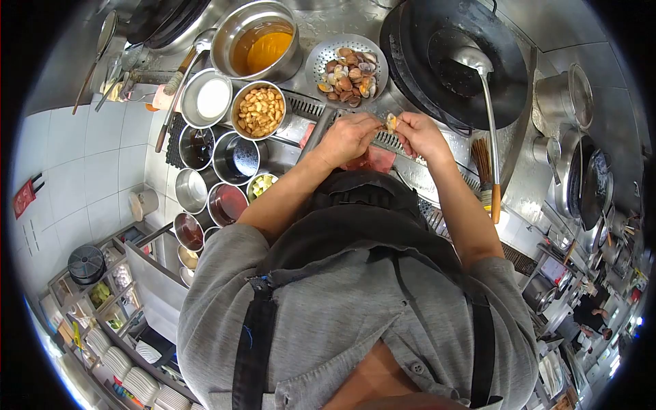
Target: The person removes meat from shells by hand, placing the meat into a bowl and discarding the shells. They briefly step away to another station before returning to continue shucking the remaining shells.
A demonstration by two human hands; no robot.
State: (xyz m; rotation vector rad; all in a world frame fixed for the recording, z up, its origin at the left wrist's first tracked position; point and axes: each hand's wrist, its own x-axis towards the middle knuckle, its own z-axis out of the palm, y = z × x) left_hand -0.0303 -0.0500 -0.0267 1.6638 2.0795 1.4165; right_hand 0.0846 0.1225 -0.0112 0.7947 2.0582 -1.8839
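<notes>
Just below a perforated ladle [311, 74] heaped with clams [350, 76], both hands meet. My right hand [418, 134] pinches a small opened clam [391, 123], whose pale orange flesh shows. The fingers of my left hand [354, 137] are closed at the clam's left side; what they grip, if anything, is too small to make out. The ladle's handle runs down past my left wrist. A reddish cloth [372, 160] lies beneath the hands.
At right, a black wok [509, 75] holds a long-handled metal ladle [488, 102]. On the left stand a pot of orange liquid [290, 51], a bowl of peanuts [258, 111] and several sauce containers. A bamboo brush [482, 167] is right of my forearm. People are far off at right.
</notes>
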